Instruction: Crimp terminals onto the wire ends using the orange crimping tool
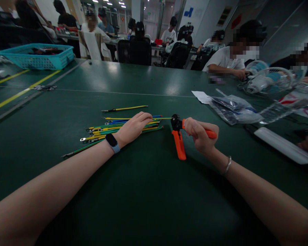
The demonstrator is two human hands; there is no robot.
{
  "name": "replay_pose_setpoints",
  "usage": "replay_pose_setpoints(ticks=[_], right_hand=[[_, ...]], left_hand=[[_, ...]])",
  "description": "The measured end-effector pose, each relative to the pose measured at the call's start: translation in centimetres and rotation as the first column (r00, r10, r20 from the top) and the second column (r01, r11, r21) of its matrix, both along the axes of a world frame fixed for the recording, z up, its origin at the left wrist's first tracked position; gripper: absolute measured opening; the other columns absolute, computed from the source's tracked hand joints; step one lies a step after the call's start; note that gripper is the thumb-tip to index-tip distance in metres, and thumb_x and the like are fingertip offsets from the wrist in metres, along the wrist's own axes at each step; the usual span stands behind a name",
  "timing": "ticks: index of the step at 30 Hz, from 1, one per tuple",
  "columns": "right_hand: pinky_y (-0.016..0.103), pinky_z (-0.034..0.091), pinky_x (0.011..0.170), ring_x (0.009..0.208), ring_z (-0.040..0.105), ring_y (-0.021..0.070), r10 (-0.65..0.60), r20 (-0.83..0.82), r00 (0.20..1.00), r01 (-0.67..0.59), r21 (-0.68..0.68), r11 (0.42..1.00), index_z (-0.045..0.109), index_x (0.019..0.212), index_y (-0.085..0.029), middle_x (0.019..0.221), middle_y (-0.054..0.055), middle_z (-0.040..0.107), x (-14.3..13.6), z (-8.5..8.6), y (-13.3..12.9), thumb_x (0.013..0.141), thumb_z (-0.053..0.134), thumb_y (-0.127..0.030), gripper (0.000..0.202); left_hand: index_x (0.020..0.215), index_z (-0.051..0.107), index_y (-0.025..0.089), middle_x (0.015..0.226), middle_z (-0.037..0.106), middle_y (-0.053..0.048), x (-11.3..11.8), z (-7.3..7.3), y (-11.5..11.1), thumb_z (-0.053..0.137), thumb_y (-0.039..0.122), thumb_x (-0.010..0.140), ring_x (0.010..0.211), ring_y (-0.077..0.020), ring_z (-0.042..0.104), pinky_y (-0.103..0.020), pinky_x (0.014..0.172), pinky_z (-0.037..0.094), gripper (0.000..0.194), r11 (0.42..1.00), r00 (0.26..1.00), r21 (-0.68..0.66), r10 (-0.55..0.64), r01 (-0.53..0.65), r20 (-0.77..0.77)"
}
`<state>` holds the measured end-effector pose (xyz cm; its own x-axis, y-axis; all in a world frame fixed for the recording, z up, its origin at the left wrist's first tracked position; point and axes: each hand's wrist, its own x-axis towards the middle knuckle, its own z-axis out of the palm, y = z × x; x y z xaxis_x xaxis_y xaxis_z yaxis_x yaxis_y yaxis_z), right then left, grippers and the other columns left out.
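Several yellow, green and blue wires with metal ring ends [100,129] lie side by side on the green table. Over their right part rests my left hand [136,127], its fingers closed around a thin yellow-green wire [165,118] that runs right to the crimping tool's black head. My right hand [201,132] is wrapped round one orange handle of the crimping tool [179,143]; the other handle points down toward the table, spread apart from the first. One yellow wire [130,108] lies separately behind the bundle.
A turquoise basket [41,61] stands at the back left of the green table [143,198]. Plastic bags [233,109], a paper [201,97], a white elongated object [282,145] and fans [267,82] are on the right. People sit around the far side.
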<state>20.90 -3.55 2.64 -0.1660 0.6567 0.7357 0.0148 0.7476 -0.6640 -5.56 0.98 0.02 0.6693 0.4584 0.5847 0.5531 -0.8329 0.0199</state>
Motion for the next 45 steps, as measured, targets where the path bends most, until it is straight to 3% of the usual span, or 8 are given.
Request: replay_pose_setpoints(ticks=[16,25,33,45], right_hand=[[0.033,0.031,0.055,0.053,0.041,0.0110,-0.011,0.064,0.998,0.010,0.011,1.000,0.042,0.054,-0.020,0.054,-0.003,0.040,0.35,-0.01,0.09,0.097,0.051,-0.021,0.044],[0.034,0.032,0.055,0.051,0.040,0.0114,-0.042,0.056,0.998,0.043,-0.017,0.999,0.042,0.052,-0.021,0.053,-0.003,0.042,0.32,-0.04,0.07,0.096,0.053,-0.027,0.046],[0.034,0.032,0.056,0.052,0.041,0.0114,-0.037,0.076,0.996,0.038,-0.006,0.999,0.041,0.053,-0.021,0.054,-0.002,0.042,0.45,-0.03,0.05,0.097,0.053,-0.027,0.046],[0.034,0.033,0.057,0.053,0.041,0.0125,-0.019,0.109,0.994,0.019,0.002,1.000,0.042,0.054,-0.021,0.054,-0.002,0.042,0.39,0.25,-0.02,0.097,0.052,-0.028,0.045]], left_hand=[[0.118,0.063,0.007,0.121,0.063,-0.014,-0.03,0.13,-0.08,0.039,-0.004,0.094,0.114,-0.0209,0.058,-0.041,0.104,0.055,0.035,0.998,0.998,0.031,-0.056,0.056,-0.005],[0.107,0.066,0.011,0.120,0.064,-0.013,0.07,0.49,-0.41,0.038,0.003,0.099,0.114,-0.0204,0.059,-0.043,0.102,0.055,0.030,0.994,0.995,0.047,-0.095,0.094,0.007],[0.107,0.067,0.011,0.121,0.065,-0.014,0.14,0.53,-0.33,0.038,0.002,0.098,0.114,-0.0207,0.059,-0.043,0.103,0.055,0.031,0.997,0.997,0.024,-0.074,0.074,-0.023],[0.104,0.068,0.010,0.119,0.066,-0.013,0.17,0.73,-0.31,0.039,0.003,0.099,0.111,-0.0210,0.060,-0.042,0.100,0.056,0.030,0.992,0.997,0.100,-0.069,0.074,-0.047]])
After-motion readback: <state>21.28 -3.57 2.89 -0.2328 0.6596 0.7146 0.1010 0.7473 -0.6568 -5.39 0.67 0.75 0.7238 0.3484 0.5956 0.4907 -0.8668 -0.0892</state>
